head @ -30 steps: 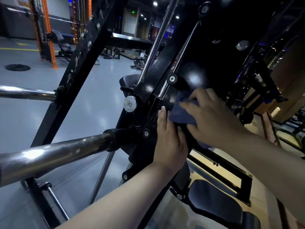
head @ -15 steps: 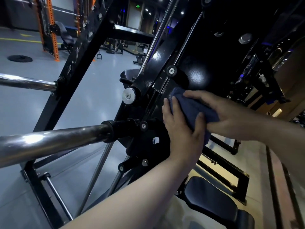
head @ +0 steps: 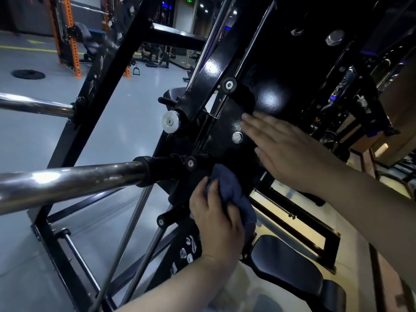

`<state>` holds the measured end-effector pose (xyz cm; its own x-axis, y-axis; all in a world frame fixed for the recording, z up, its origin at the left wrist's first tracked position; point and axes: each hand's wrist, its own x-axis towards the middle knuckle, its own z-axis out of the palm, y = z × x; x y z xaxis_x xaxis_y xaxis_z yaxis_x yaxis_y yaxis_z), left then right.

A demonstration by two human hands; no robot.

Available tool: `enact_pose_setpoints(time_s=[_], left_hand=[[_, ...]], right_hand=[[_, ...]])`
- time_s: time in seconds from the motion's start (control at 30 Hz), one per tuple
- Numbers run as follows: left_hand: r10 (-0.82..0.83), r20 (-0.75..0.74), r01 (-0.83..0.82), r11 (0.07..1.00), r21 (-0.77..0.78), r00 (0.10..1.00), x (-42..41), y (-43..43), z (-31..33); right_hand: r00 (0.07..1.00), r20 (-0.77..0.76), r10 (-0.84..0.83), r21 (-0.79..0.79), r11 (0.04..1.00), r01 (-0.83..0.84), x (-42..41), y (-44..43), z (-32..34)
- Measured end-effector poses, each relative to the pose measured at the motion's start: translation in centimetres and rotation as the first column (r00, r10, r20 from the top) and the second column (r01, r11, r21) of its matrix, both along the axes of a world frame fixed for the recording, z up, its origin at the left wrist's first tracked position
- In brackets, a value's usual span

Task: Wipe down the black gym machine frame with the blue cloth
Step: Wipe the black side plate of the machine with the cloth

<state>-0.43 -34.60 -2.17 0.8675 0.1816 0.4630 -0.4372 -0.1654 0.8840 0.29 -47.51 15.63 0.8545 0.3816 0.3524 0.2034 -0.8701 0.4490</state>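
Note:
The black gym machine frame point(head: 225, 122) slants up across the middle of the head view, glossy and studded with bolts. My left hand point(head: 216, 224) grips the bunched blue cloth point(head: 229, 190) and presses it against the frame's lower plate, just right of the chrome bar's collar. My right hand point(head: 283, 149) lies flat with straight fingers on the black plate above, beside a silver bolt, holding nothing.
A thick chrome bar point(head: 67, 183) juts toward me from the left. A second chrome bar point(head: 33, 104) sits higher. A black padded seat point(head: 290, 269) is below right. An orange rack point(head: 67, 32) and a weight plate point(head: 28, 74) stand on the grey floor far left.
The cloth passed from my right hand to my left hand, which carried it down the frame. My right hand let go and now lies flat on the plate above.

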Motion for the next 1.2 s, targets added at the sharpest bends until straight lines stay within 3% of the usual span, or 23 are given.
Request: enact_pose_setpoints(time_s=[0.17,0.27,0.37,0.5,0.63,0.77,0.8,0.93,1.1,1.2], left_hand=[[-0.031,0.138,0.004,0.982,0.191,0.990,1.2,-0.4,4.7],[-0.057,0.169,0.016,0.972,0.235,0.984,1.3,0.1,3.7],[-0.043,0.059,0.029,0.975,0.219,0.997,-0.1,1.6,-0.7],[0.055,-0.220,-0.047,0.998,0.040,0.974,-1.5,2.0,-3.2],[0.095,-0.120,-0.087,0.994,0.068,0.988,0.1,0.0,1.1],[0.025,0.057,-0.037,0.975,0.219,0.998,0.7,0.3,1.6],[0.020,0.052,-0.031,0.977,0.212,0.998,0.8,0.7,0.7],[0.064,-0.200,-0.047,0.995,0.086,0.978,0.2,2.2,-2.9],[0.006,0.155,-0.036,0.980,0.195,0.988,0.3,1.1,0.7],[-0.093,0.273,0.003,0.950,0.311,0.958,0.4,0.7,2.0]], right_hand=[[0.999,0.052,0.007,-0.118,0.993,-0.001,0.6,0.3,-0.2],[0.996,0.087,-0.019,-0.174,0.984,0.034,0.6,0.4,-1.0],[0.991,0.127,-0.038,-0.220,0.973,0.065,0.8,0.6,-1.9],[0.983,0.179,-0.040,-0.261,0.962,0.087,0.9,0.7,-2.3],[0.978,0.204,-0.040,-0.280,0.955,0.097,0.9,1.0,-2.4],[0.974,0.225,-0.016,-0.292,0.953,0.084,0.9,0.8,-2.5],[0.973,0.229,-0.008,-0.281,0.957,0.074,0.9,0.8,-2.6],[0.977,0.214,0.006,-0.272,0.961,0.053,1.2,0.9,-2.6],[0.980,0.198,0.000,-0.296,0.953,0.059,1.2,0.7,-2.4],[0.983,0.186,-0.002,-0.300,0.952,0.059,1.2,0.5,-2.4]])
